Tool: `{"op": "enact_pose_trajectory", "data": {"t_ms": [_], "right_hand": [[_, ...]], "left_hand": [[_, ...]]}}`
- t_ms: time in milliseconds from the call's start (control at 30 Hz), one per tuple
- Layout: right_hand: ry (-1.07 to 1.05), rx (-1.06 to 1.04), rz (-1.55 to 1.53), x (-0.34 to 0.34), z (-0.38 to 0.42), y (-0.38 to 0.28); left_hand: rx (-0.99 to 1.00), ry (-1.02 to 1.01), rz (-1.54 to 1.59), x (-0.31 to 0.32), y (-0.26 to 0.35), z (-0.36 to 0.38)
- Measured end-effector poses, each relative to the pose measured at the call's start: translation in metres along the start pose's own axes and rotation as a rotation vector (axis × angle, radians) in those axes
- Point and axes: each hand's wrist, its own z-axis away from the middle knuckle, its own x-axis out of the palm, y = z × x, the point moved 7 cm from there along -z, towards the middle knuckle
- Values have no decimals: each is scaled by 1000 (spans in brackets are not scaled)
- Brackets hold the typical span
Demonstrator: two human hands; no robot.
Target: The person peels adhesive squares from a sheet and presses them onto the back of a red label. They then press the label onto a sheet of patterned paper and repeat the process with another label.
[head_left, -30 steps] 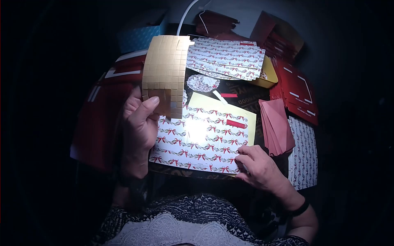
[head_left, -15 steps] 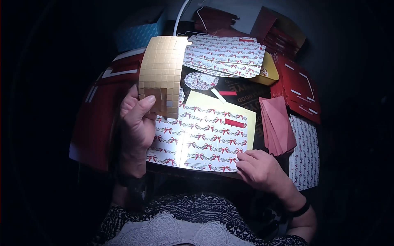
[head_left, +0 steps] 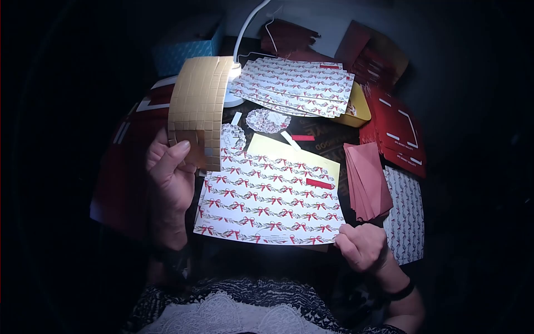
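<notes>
My left hand (head_left: pixel 171 175) pinches a gold sheet (head_left: pixel 200 94) embossed with a grid of squares, thumb in front near its lower end. The sheet is raised and curves slightly. My right hand (head_left: pixel 361 246) has its fingers closed on the lower right corner of a white printed sheet (head_left: pixel 267 203) with rows of garlands and red bows. A small red strip (head_left: pixel 320 183) lies at that sheet's upper right. Behind it shows a pale yellow sheet (head_left: pixel 267 146). The gold sheet and my left hand hide part of the left side.
A fanned stack of printed sheets (head_left: pixel 289 83) lies behind, beside a white lamp (head_left: pixel 236 101). Scalloped paper pieces (head_left: pixel 268 120) and a yellow box (head_left: pixel 357 108) stand nearby. Pink envelopes (head_left: pixel 364 181) and red printed folders (head_left: pixel 395 125) lie right; a blue box (head_left: pixel 186 53) is back left.
The gold sheet and my left hand have moved left and slightly down. My right hand has shifted right and down with the printed sheet's corner. The glare on that sheet has gone.
</notes>
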Motion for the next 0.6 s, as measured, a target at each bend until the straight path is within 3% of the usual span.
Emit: {"op": "enact_pose_trajectory", "data": {"t_ms": [100,167,333,367,467,500,567,600], "right_hand": [[82,-8,-8,-6,6,6],[289,113,-121,-16,13,16],[326,652,-438,-6,39,35],[335,661,-427,4,48,35],[490,1160,-1082,47,70,46],[496,1160,-1077,39,66,43],[241,1286,-1060,43,62,36],[342,1289,-1199,45,62,33]], "left_hand": [[3,26,-38,0,3,4],[1,104,-35,1,4,6],[-49,66,-20,2,4,9],[-57,65,-33,3,4,10],[-53,76,-29,-1,-4,11],[-38,89,-36,-3,-4,11],[-42,72,-31,0,-4,12],[-50,59,-29,1,-4,12]]}}
